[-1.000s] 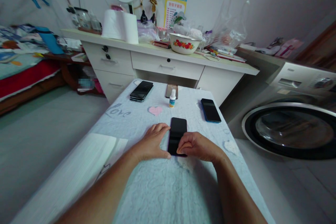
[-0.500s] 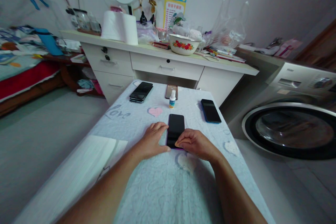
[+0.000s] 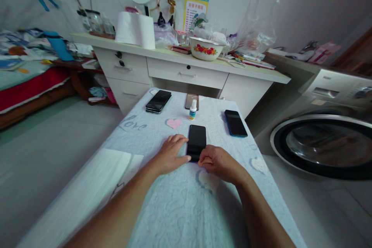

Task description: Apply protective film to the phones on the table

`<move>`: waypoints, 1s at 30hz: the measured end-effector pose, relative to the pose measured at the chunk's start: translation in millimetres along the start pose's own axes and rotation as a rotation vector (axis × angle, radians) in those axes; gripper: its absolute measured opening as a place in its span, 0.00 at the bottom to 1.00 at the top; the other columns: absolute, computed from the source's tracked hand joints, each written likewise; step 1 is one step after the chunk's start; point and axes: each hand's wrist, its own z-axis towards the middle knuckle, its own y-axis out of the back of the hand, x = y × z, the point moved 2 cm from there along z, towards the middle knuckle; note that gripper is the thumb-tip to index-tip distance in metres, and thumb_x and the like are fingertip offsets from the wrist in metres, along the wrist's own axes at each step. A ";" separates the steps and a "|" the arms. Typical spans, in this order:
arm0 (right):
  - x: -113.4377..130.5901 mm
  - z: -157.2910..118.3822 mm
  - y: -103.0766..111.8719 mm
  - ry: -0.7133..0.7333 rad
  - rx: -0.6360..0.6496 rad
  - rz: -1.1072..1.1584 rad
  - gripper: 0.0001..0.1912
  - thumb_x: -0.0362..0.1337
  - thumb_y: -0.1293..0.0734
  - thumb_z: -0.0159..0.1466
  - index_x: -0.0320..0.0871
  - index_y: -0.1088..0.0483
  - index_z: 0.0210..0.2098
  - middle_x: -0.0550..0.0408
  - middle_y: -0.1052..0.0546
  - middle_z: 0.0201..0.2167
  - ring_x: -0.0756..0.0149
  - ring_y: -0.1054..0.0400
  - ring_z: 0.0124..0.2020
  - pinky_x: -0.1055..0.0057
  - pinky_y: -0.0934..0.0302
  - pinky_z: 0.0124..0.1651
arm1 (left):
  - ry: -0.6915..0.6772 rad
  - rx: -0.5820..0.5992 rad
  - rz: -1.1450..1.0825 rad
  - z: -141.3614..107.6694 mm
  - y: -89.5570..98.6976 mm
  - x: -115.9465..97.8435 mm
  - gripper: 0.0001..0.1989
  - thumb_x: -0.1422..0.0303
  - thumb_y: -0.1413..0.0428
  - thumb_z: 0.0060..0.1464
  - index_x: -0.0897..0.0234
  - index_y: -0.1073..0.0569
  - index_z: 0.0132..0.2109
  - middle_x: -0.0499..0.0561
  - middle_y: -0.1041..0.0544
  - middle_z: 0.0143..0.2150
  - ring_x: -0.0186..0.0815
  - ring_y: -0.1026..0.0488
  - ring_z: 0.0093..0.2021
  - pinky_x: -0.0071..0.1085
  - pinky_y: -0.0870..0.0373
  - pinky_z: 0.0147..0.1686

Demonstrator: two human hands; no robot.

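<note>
A black-screened phone (image 3: 197, 139) lies face up on the cloth-covered table (image 3: 174, 209). My left hand (image 3: 172, 155) is at its left side, thumb and fingers spread, with the fingertips touching the left edge. At the phone's lower right corner, my right hand (image 3: 217, 162) is closed on a small orange-tan piece (image 3: 205, 161), partly hidden by the fingers. Just beyond the phone stands a small white bottle (image 3: 193, 110) with a blue and yellow label.
Stacked phones (image 3: 158, 101) lie at the table's back left, another phone (image 3: 235, 123) at the right and a brownish phone-shaped item (image 3: 192, 101) at the back. Behind are a white desk (image 3: 186, 74) and, to the right, a washing machine (image 3: 325, 145).
My right hand has moved slightly right, toward the phone's lower right corner, with the orange-tan piece. My left hand stays at the left edge. The view has shifted a little.
</note>
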 end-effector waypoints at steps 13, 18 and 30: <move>15.0 12.8 -31.0 0.096 -0.092 -0.063 0.08 0.27 0.38 0.60 0.42 0.28 0.34 0.55 0.31 0.33 0.70 0.35 0.35 0.76 0.43 0.38 | 0.010 -0.138 0.034 6.9 -10.7 7.7 0.15 0.73 0.54 0.56 0.61 0.30 0.49 0.51 0.29 0.49 0.39 0.35 0.51 0.38 0.40 0.53; 5.9 9.8 -22.7 0.079 -0.059 -0.056 0.10 0.25 0.38 0.57 0.43 0.27 0.33 0.56 0.30 0.33 0.71 0.35 0.34 0.76 0.44 0.38 | 0.031 -0.176 0.057 5.8 -8.6 4.1 0.09 0.74 0.53 0.53 0.62 0.29 0.40 0.51 0.29 0.42 0.39 0.34 0.47 0.38 0.38 0.49; -10.3 -2.9 5.8 -0.031 0.013 -0.069 0.07 0.28 0.35 0.55 0.43 0.26 0.30 0.55 0.26 0.30 0.69 0.34 0.31 0.75 0.45 0.35 | 0.126 -0.146 0.132 0.2 -3.8 -7.7 0.11 0.66 0.51 0.57 0.62 0.27 0.31 0.52 0.31 0.42 0.41 0.36 0.45 0.39 0.38 0.48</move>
